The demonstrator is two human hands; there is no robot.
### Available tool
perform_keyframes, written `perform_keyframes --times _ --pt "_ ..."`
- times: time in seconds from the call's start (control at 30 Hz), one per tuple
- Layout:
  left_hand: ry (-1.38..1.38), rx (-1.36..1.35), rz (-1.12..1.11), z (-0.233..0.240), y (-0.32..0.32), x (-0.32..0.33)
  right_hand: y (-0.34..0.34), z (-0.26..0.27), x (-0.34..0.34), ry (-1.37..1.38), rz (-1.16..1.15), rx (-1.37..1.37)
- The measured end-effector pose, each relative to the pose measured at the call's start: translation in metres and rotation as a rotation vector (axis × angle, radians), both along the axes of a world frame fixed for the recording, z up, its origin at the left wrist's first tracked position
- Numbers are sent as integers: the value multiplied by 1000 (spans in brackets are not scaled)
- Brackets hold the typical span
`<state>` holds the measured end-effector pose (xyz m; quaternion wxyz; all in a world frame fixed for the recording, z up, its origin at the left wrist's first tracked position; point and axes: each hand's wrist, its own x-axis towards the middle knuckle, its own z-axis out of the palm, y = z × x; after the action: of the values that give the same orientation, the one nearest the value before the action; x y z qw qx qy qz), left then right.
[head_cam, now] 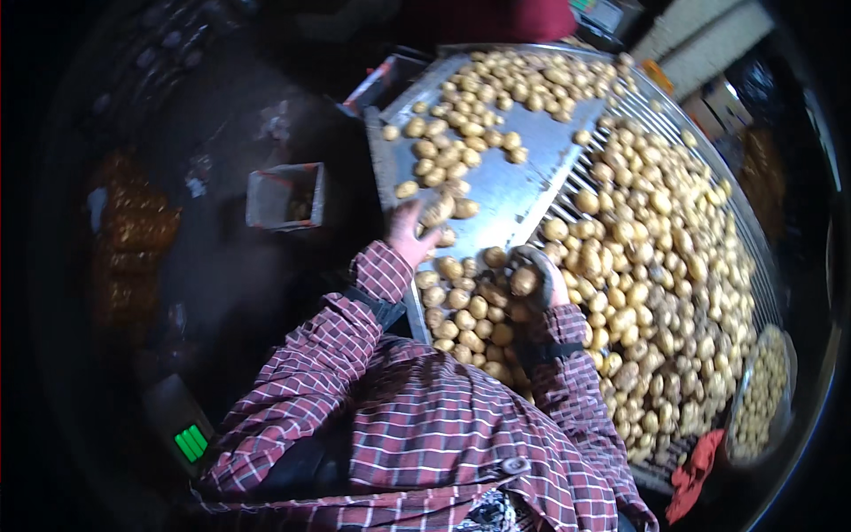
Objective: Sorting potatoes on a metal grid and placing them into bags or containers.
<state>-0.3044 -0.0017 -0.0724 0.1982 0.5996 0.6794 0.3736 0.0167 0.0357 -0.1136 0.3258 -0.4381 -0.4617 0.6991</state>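
Note:
At the left rim of the sloping metal table [495,193], my bare left hand [407,233] has its thumb and fingers around a potato [438,211]. Other potatoes lie against that one. My right hand [546,276], partly covered by a dark grey glove, curls round another potato [524,281]; some of its fingers are hidden. Below both hands, a heap of potatoes [473,324] sits close to my body. To the right of my right hand, a large pile of potatoes [638,266] covers a slatted metal rack.
More potatoes [525,76] lie at the table's far end, near a person in dark red [492,20]. A white-walled box [267,199] stands on the floor at left. Filled orange net bags [136,226] lie farther left. A red cloth [695,475] and a potato-filled container [761,392] are at lower right.

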Motion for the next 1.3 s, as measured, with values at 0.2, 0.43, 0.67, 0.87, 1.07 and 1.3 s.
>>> perform_keyframes --times 0.2,0.43,0.67,0.87,1.07,1.3 --pt "588 -309 741 64 -20 -158 -7 50 -38 192 -70 -279" --pt "133 -107 26 20 53 -53 9 1 -25 -43 30 45" --pt "666 -639 -214 -25 135 11 -9 62 -47 211 -158 -422" --pt "476 -711 -302 -7 133 -9 3 42 -40 249 -198 -344" --pt "-102 38 205 13 60 -87 6 41 -32 290 -134 -339" --pt "499 -345 571 26 -16 -232 43 65 -86 -414 138 134"
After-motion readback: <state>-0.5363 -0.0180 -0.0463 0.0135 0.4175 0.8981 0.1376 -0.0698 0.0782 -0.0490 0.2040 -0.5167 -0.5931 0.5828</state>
